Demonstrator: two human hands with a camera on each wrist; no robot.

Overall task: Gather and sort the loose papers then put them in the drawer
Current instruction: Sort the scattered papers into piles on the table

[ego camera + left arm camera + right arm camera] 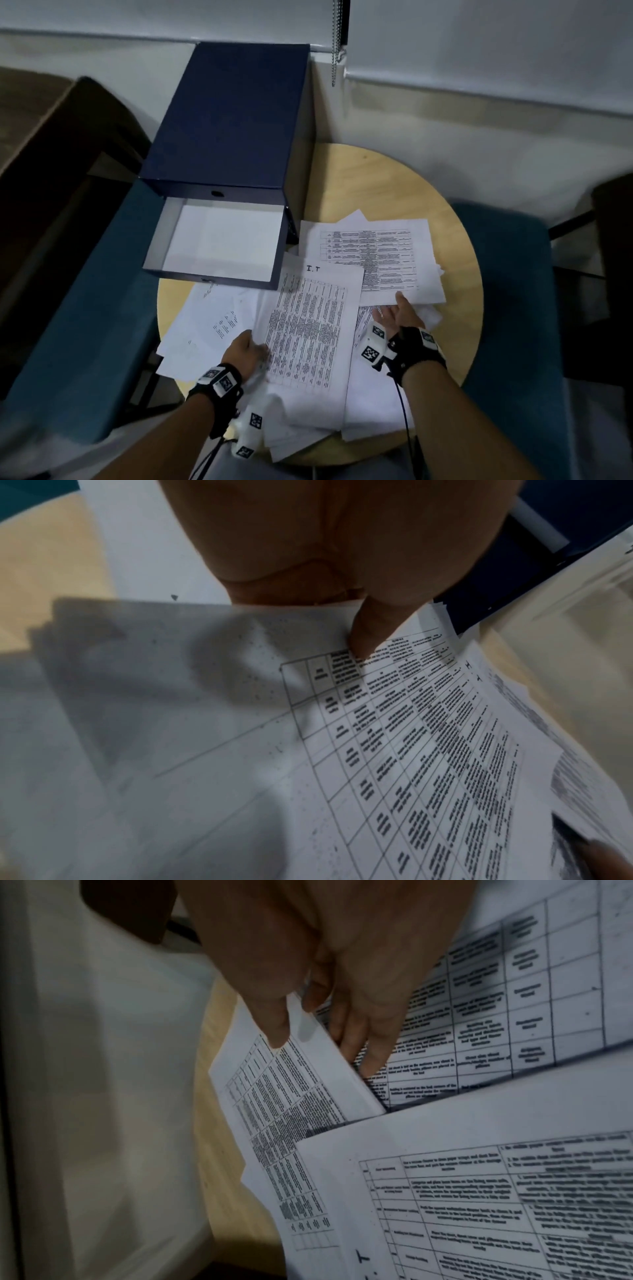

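Papers (308, 325) lie scattered and overlapping across the round table (455, 240), directly under and ahead of both hands. The left hand (245, 353) pinches the near-left edge of a printed sheet marked "I.T", thumb on top. The right hand (399, 317) has its thumb over another sheet's near edge and its fingers slid beneath, clamping it. That sheet lies crosswise; the "I.T" sheet runs lengthwise away from the person. The drawer (219, 240) stands open ahead and to the left, nearer the left hand, with a white sheet already inside. How many sheets lie underneath is hidden, and the print is too blurred to read.
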